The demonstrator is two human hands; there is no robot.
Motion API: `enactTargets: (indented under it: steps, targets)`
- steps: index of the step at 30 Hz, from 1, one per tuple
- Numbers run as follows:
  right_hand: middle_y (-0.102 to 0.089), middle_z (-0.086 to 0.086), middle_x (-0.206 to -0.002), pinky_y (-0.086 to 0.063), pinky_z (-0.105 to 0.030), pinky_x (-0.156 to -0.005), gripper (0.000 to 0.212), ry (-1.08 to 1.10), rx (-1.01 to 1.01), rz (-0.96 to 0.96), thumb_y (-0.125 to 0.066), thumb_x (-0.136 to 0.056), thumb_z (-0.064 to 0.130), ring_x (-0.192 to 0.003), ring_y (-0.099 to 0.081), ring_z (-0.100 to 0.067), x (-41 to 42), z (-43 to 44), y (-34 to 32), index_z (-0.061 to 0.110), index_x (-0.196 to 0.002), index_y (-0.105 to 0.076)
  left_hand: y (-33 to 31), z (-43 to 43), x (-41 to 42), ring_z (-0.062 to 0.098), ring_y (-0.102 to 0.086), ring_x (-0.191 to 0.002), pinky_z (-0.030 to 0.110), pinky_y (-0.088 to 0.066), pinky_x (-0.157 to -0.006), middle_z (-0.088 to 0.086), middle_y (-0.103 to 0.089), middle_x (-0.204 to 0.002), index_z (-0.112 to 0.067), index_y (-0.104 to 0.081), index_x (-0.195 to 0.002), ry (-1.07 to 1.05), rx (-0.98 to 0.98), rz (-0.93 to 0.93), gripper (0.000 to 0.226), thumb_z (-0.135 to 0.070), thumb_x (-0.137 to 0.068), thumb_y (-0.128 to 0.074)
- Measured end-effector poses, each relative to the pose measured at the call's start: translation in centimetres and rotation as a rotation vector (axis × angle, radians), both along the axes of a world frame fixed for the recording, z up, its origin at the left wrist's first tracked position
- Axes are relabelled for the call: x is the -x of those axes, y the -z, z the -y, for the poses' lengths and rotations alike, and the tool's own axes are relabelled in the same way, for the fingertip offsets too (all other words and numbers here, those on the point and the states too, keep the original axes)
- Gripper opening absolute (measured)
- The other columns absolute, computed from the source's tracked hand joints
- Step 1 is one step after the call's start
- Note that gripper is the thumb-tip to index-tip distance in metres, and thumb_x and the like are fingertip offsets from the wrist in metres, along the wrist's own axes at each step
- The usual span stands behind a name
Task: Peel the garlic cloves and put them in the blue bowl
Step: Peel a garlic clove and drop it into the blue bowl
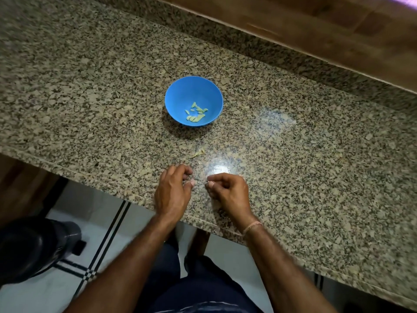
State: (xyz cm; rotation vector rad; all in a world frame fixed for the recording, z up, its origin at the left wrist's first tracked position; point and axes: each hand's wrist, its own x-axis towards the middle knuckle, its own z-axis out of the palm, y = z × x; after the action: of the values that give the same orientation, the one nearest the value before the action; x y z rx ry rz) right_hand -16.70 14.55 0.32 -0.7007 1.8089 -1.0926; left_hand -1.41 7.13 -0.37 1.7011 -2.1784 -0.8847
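While a person stands at a speckled granite worktop [293,177], both bare hands sit low over its near edge, knuckles up, side by side but not touching.

Left hand [173,193]: fingers [179,170] curled in, thumb tip & forefinger tip close together. A tiny pale bit may sit btw them, but it's too small to be sure, so can't tell if the hand holds anything.

Right hand [229,193]: fingers curled too, thumb & forefinger tips drawn together as in a pinch. What's in the pinch, if anything, can't be made out. Thin thread bracelet [252,227] on the right wrist.

Blue bowl [180,93] stands upright farther back on the worktop, approx mid-frame, well apart from both hands. At its bottom lies a small heap of peeled garlic cloves [196,112], pale yellow-green.

Btw bowl & hands, a scrap of dry garlic skin [197,153] lies on the stone, nearer the hands than the bowl. Bright lamp glare [220,170] shows on the polished surface just beyond the right hand.

Behind the worktop, top right, is a brown wood panel [338,26]. Below the near edge is a white tiled floor [56,299] w/ black stripe lines. A dark round container [33,247] is at lower left, & the person's dark blue clothing [203,290] at bottom centre.
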Motion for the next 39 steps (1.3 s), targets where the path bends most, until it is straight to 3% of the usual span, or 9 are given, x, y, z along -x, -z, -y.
enactTargets:
  steps: [2, 9, 19, 22, 25, 29, 31, 35, 39]
  targets:
    - [-0.079, -0.003, -0.083, -0.065, -0.03, -0.075, 0.006, 0.012, -0.008, -0.033, -0.08, -0.091, 0.01, -0.078, -0.078, -0.015, 0.0, -0.3, 0.1, 0.011, -0.096, -0.078, 0.0, -0.3, 0.1, 0.009, -0.047, -0.1, 0.019, -0.028, -0.06, -0.011, -0.056, -0.108, -0.03, -0.064, -0.114, -0.014, 0.005, 0.002, 0.025, -0.025, -0.093, -0.076]
    - [-0.074, 0.015, -0.079, -0.06, -0.029, -0.072, 0.007, -0.17, -0.047, -0.497, -0.078, -0.092, 0.019, -0.074, -0.069, -0.002, -1.4, 0.1, 0.8, 0.023, -0.086, -0.077, 0.2, -0.5, 0.1, 0.009, -0.046, -0.103, 0.025, -0.036, -0.066, -0.01, -0.056, -0.112, -0.03, -0.061, -0.117, -0.002, 0.004, 0.004, 0.026, -0.026, -0.094, -0.074]
    - [-0.071, 0.006, -0.075, -0.054, -0.023, -0.065, 0.015, -0.176, -0.078, -0.658, -0.075, -0.091, 0.008, -0.067, -0.065, -0.011, -2.5, 0.6, -0.1, 0.018, -0.08, -0.073, 0.2, -0.1, -0.3, 0.012, -0.047, -0.105, 0.029, -0.041, -0.07, -0.009, -0.057, -0.115, -0.03, -0.059, -0.118, 0.045, -0.009, 0.014, 0.026, -0.029, -0.096, -0.073]
    - [-0.069, 0.008, -0.072, -0.041, -0.009, -0.058, 0.018, -0.181, -0.107, -0.72, -0.072, -0.09, 0.003, -0.063, -0.062, -0.007, -3.0, 0.6, 0.1, 0.018, -0.079, -0.072, 0.2, 0.1, -0.5, 0.01, -0.047, -0.105, 0.028, -0.04, -0.071, -0.011, -0.056, -0.113, -0.031, -0.061, -0.118, 0.058, -0.029, 0.0, 0.025, -0.028, -0.096, -0.072]
    - [-0.074, 0.006, -0.075, -0.051, -0.015, -0.063, 0.01, -0.092, -0.124, -0.535, -0.076, -0.089, 0.008, -0.068, -0.069, -0.01, -3.2, 0.7, -0.2, 0.015, -0.081, -0.077, -0.4, -0.1, -0.5, 0.01, -0.052, -0.1, 0.032, -0.046, -0.073, -0.013, -0.061, -0.104, -0.034, -0.068, -0.107, 0.003, -0.12, -0.074, 0.009, -0.034, -0.098, -0.068]
    - [-0.079, -0.015, -0.09, -0.065, -0.038, -0.082, 0.011, 0.151, -0.014, 0.223, -0.077, -0.093, 0.011, -0.084, -0.077, -0.027, -3.8, 0.0, -1.7, 0.002, -0.098, -0.078, -1.1, -0.5, -0.3, 0.008, -0.073, -0.084, 0.033, -0.062, -0.078, -0.007, -0.077, -0.093, -0.026, -0.075, -0.098, -0.155, -0.435, -0.41, 0.012, -0.036, -0.099, -0.069]
    - [-0.078, -0.022, -0.099, -0.064, -0.038, -0.086, 0.013, 0.203, 0.004, 0.403, -0.074, -0.094, 0.004, -0.086, -0.074, -0.028, -4.0, -0.3, -2.3, -0.004, -0.105, -0.076, -1.0, -0.4, -0.7, 0.013, -0.077, -0.088, 0.038, -0.063, -0.087, -0.002, -0.079, -0.091, -0.021, -0.078, -0.094, -0.223, -0.559, -0.554, 0.013, -0.033, -0.096, -0.073]
    - [-0.078, -0.021, -0.103, -0.064, -0.031, -0.084, 0.018, 0.246, 0.018, 0.504, -0.074, -0.093, 0.001, -0.089, -0.073, -0.026, -3.6, -0.4, -2.5, -0.005, -0.109, -0.074, -1.5, -0.4, -1.2, 0.021, -0.077, -0.095, 0.039, -0.061, -0.095, 0.005, -0.08, -0.094, -0.011, -0.078, -0.097, -0.255, -0.671, -0.687, 0.014, -0.025, -0.096, -0.074]
    - [-0.075, -0.011, -0.086, -0.059, -0.029, -0.076, 0.02, 0.208, 0.042, 0.381, -0.08, -0.092, 0.016, -0.079, -0.069, -0.019, -3.9, -0.7, -2.2, -0.001, -0.1, -0.075, -2.6, -0.3, -1.2, 0.018, -0.076, -0.095, 0.032, -0.06, -0.091, 0.004, -0.08, -0.093, -0.011, -0.078, -0.095, -0.197, -0.605, -0.67, 0.011, -0.021, -0.097, -0.073]
